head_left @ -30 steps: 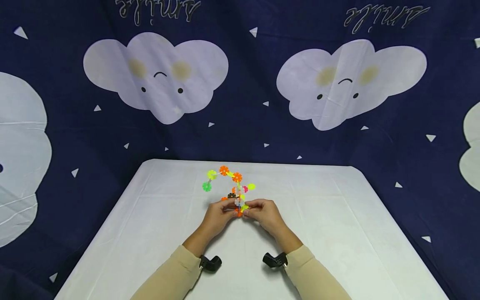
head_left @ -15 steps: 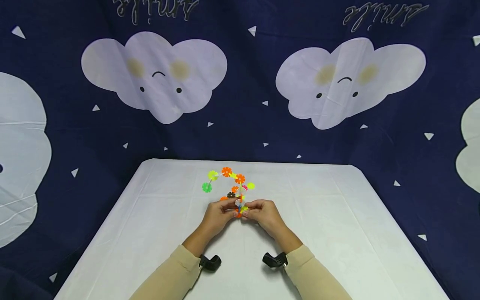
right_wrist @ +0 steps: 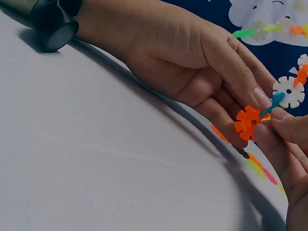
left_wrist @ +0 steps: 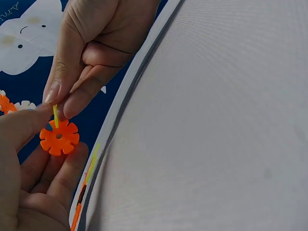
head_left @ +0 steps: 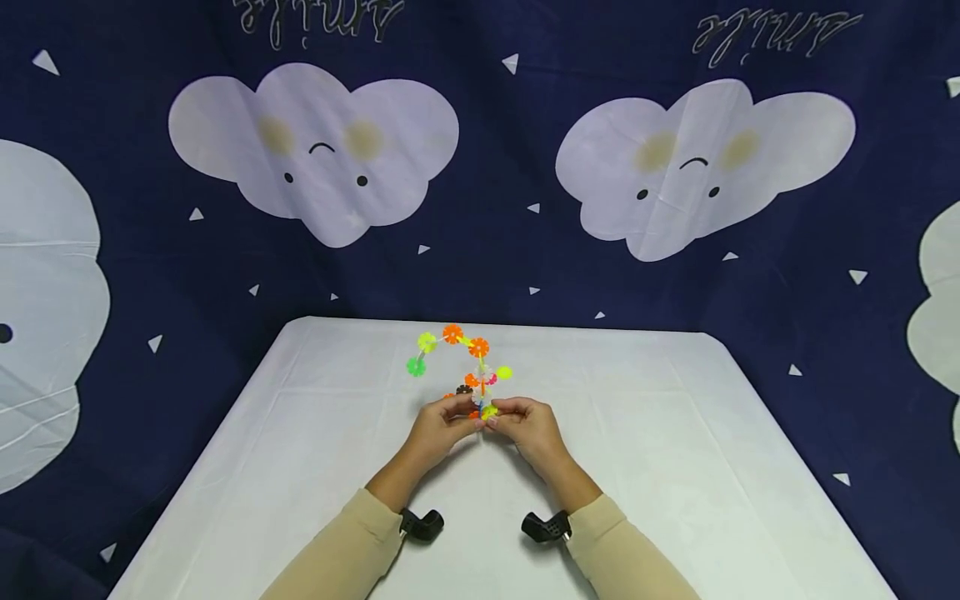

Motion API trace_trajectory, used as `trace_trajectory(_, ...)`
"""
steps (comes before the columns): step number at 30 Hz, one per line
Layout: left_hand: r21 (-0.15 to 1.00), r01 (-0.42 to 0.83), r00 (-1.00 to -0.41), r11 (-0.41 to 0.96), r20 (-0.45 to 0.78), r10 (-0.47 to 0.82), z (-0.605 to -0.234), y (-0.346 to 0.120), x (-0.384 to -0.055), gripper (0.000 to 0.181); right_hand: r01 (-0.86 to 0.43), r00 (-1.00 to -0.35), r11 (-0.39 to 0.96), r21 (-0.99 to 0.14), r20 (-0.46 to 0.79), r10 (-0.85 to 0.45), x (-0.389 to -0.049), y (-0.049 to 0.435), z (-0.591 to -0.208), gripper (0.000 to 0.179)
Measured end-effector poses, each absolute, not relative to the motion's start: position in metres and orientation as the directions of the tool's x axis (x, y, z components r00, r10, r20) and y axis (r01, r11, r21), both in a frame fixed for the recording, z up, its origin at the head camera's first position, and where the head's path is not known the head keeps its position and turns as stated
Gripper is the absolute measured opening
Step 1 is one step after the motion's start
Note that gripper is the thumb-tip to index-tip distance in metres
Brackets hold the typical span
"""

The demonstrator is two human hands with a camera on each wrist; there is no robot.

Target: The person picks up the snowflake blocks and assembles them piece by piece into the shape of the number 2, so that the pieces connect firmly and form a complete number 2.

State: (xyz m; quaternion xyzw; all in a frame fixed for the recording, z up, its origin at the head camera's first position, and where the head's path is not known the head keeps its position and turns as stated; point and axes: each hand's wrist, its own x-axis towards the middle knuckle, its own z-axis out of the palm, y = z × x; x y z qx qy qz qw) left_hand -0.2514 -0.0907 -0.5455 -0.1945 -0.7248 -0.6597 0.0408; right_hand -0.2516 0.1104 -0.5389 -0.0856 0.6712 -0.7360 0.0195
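A chain of linked plastic snowflake discs stands between my hands near the middle of the table; its orange disc (head_left: 452, 333) tops a curve that ends in a green disc (head_left: 416, 367). My left hand (head_left: 438, 427) holds the near end, its fingers around an orange snowflake disc (left_wrist: 59, 136). My right hand (head_left: 534, 425) pinches a yellow snowflake disc (left_wrist: 56, 115), seen edge-on, which meets that orange one. In the right wrist view a blue disc (right_wrist: 274, 103) lies at the left thumb tip, beside a white disc (right_wrist: 288, 91). Fingertips hide part of the joint.
The white-covered table (head_left: 637, 500) spreads around both arms. Behind it hangs a dark blue cloth (head_left: 495, 167) printed with clouds. A black wrist device (head_left: 422, 527) sits on the left wrist, and another black wrist device (head_left: 546, 527) on the right.
The near orange disc has shifted up and away from me, now mostly behind the fingertips. The curved top of the chain has risen slightly. My fingertips have come closer together.
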Motion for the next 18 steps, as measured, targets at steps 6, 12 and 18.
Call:
trace_trajectory(6, 0.952, 0.290, -0.944, 0.096, 0.268, 0.194, -0.5458, -0.0912, -0.2521, 0.046, -0.093, -0.984, -0.110, -0.990, 0.108, -0.139, -0.2489, 0.1086, -0.5375, 0.029)
trace_trajectory(12, 0.956, 0.280, -0.948, 0.087, 0.262, 0.179, -0.5474, -0.0923, -0.2535, 0.045, -0.098, -0.982, -0.160, -0.982, 0.121, -0.146, -0.2464, 0.1063, -0.5388, 0.028)
trace_trajectory(18, 0.953, 0.290, -0.946, 0.086, 0.272, 0.179, -0.5464, -0.0922, -0.2538, 0.034, -0.123, -0.978, -0.186, -0.975, 0.151, -0.144, -0.2444, 0.1037, -0.5426, 0.028)
